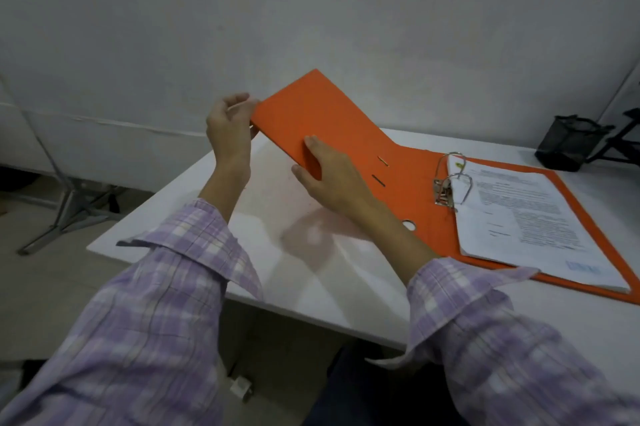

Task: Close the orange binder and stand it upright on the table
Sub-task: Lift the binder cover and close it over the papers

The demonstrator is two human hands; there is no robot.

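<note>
The orange binder (346, 120) lies open on the white table (311, 287). Its left cover is lifted off the table and tilts up to the left. Its right half lies flat, holding a stack of printed papers (530, 217) on the metal ring mechanism (450, 179). My left hand (230, 129) pinches the raised cover's far left edge. My right hand (329, 171) grips the cover's near edge, thumb on top and fingers underneath.
A black mesh pen holder (568, 143) stands at the table's far right, beside a dark stand (623, 145). A metal leg frame (69, 207) rests on the floor to the left. A grey wall rises behind the table.
</note>
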